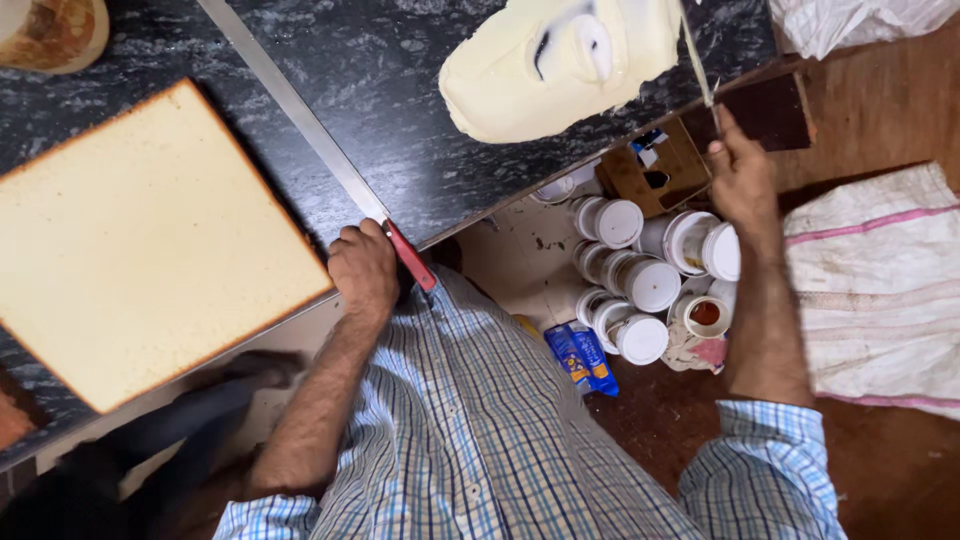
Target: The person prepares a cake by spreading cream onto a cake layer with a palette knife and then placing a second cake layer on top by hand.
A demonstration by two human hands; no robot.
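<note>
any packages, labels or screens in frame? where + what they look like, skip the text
Blue pouch: on the floor under the counter edge, flat packet, blue with yellow.
White tubs: clustered on the floor right of the pouch, round, white lids; one open, with reddish contents.
Cardboard box: just under the counter edge, brown, with a small blue and white label.
White sacks: floor at right, woven, pink stripes.
No screens or signs.

Cut off by the top edge: cream-coated cake [560, 65], thin blade [697, 55] above the right hand [742, 180], round loaf [50, 30] at the corner. Hidden under the left hand [363, 270]: part of the red knife handle [410, 255]. Blurred beyond telling: dark shape [190, 410] below the tabletop [400, 90].
</note>
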